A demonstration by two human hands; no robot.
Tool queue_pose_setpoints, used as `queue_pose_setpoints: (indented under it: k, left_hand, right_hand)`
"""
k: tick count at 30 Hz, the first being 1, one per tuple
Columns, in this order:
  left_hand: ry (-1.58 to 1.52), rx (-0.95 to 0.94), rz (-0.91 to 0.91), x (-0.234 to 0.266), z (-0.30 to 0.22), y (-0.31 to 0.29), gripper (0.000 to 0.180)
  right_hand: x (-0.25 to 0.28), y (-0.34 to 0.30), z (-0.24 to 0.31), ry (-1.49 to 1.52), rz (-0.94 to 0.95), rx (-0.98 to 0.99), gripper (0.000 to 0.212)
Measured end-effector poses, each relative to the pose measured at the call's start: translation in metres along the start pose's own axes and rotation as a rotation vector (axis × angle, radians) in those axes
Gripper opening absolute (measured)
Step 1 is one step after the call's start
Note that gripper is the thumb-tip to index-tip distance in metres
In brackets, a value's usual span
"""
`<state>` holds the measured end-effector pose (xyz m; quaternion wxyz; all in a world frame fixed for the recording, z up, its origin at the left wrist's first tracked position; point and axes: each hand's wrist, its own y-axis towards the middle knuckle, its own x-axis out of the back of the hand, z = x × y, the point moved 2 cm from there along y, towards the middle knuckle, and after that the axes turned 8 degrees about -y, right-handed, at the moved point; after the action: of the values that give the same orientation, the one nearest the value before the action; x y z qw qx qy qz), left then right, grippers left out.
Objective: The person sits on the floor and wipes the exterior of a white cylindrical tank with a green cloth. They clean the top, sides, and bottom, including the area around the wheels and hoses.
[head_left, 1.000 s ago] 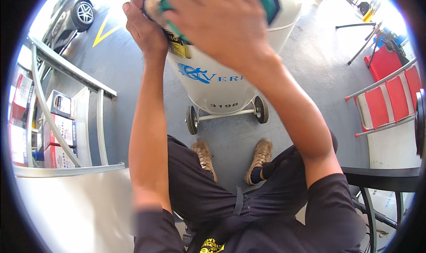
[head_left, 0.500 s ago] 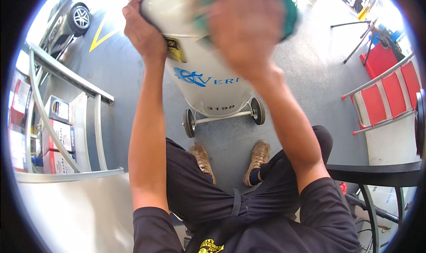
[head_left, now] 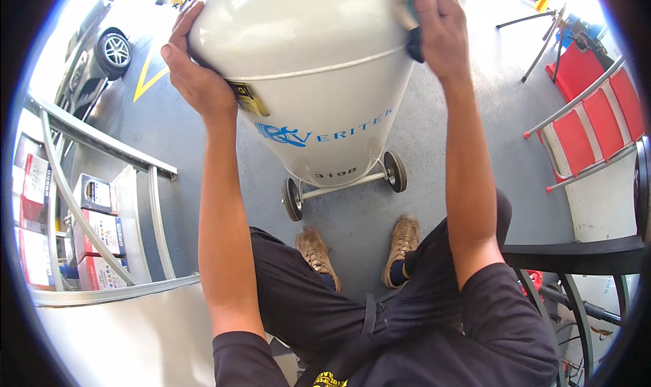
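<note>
In front of my legs stands a large white metal tank [head_left: 325,82] with a domed top, a blue logo and two wheels, tilted toward me. My left hand [head_left: 203,92] braces against its left side, fingers curled along the rim near a yellow-and-black label [head_left: 249,99]. At the right edge of the dome my right hand [head_left: 444,37] grips a dark green cloth [head_left: 413,41] pressed to the surface. Part of the cloth is hidden behind the fingers.
A metal rack [head_left: 102,139] with boxes [head_left: 98,234] stands at left. At right are a red folding seat [head_left: 590,126], a black tripod [head_left: 546,44] and a black curved rail [head_left: 576,258]. A parked car [head_left: 81,68] is at far left.
My right hand has moved right with the cloth, from across the dome to its right edge. The tank's body shows more fully. My left hand stays on the left side.
</note>
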<state>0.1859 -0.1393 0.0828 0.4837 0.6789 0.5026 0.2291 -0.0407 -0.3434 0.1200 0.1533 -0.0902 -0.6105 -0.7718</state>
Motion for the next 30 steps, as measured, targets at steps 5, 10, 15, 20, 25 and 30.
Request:
queue_pose_setpoints:
  k: [5,10,15,20,25,30]
  left_hand:
    - [-0.016,0.010,-0.035,-0.002,0.005,-0.004,0.073]
    - [-0.059,0.051,-0.008,-0.002,-0.002,-0.002,0.072]
    - [-0.270,0.245,0.019,0.001,-0.001,-0.002,0.073]
    - [-0.028,0.071,0.009,0.005,-0.003,0.001,0.070]
    - [0.014,-0.035,-0.023,-0.004,0.000,-0.003,0.069]
    - [0.047,-0.009,-0.046,-0.003,-0.009,-0.004,0.068]
  right_hand:
    - [-0.005,-0.002,0.008,-0.053,-0.088,-0.148,0.039]
    - [-0.054,-0.003,0.112,-0.430,-0.108,0.182,0.029]
    - [-0.105,-0.010,0.119,-0.334,-0.229,0.311,0.027]
    - [-0.029,-0.007,0.076,-0.245,-0.049,0.009,0.045]
    - [0.000,0.019,-0.002,0.048,0.042,-0.211,0.044]
    - [-0.028,0.009,0.087,-0.487,0.025,-0.008,0.048]
